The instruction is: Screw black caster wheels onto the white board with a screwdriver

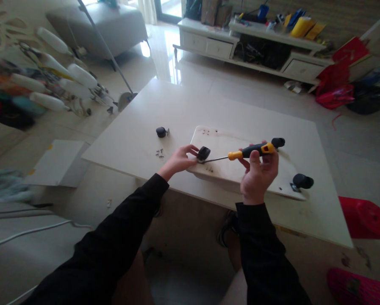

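A white panel (240, 163) with rounded corners lies on the white table near its front edge. On its left end stands a black caster wheel (204, 153), and my left hand (181, 160) pinches it by its base from the left. My right hand (260, 176) is closed round the yellow and black handle of a screwdriver (251, 151). The shaft points left, and its tip is at the caster's metal plate. A few screws (209, 169) lie on the panel just below. Two other casters (303, 181) sit at the panel's right end, at its near and far corners.
Left of the panel, a loose caster (161, 132) and several screws (159, 153) lie on the table (126, 127). A white box (59, 163) is on the floor at left. Beyond stands a cluttered white cabinet (209, 44). A red object (364, 218) stands at the table's right.
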`<state>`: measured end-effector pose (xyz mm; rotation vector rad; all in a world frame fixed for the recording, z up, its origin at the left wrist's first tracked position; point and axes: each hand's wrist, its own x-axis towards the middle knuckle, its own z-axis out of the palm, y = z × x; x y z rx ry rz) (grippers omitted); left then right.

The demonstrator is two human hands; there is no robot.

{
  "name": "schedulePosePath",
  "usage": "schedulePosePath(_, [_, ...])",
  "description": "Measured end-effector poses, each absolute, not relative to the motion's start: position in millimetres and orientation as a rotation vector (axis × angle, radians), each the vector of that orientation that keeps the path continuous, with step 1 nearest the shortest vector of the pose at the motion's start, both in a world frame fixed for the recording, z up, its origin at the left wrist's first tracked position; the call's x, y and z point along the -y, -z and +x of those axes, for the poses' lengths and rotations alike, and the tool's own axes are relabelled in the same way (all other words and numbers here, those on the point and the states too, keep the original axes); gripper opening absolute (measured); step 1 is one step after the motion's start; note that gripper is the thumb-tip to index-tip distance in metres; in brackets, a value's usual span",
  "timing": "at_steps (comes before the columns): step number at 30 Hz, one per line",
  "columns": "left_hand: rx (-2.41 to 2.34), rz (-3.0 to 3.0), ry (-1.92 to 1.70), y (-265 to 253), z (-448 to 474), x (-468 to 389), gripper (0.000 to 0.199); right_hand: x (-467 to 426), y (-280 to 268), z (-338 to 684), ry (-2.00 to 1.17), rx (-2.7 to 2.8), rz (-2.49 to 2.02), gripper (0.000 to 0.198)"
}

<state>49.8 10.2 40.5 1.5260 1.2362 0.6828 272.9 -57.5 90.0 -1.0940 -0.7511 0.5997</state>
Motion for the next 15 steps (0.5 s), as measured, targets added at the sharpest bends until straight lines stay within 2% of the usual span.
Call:
schedulePosePath(8, [-1.246,1.523,-0.661,-41.2,49.2,-8.4,0.043,58.9,-93.8,271.4,-0.595,0.784,-1.119,0.050])
schedulePosePath(15, [-1.226,1.603,-0.695,-39.1,49.1,-7.2,0.037,57.4,-95.5,269.6,-0.616,0.806,-1.115,0.052])
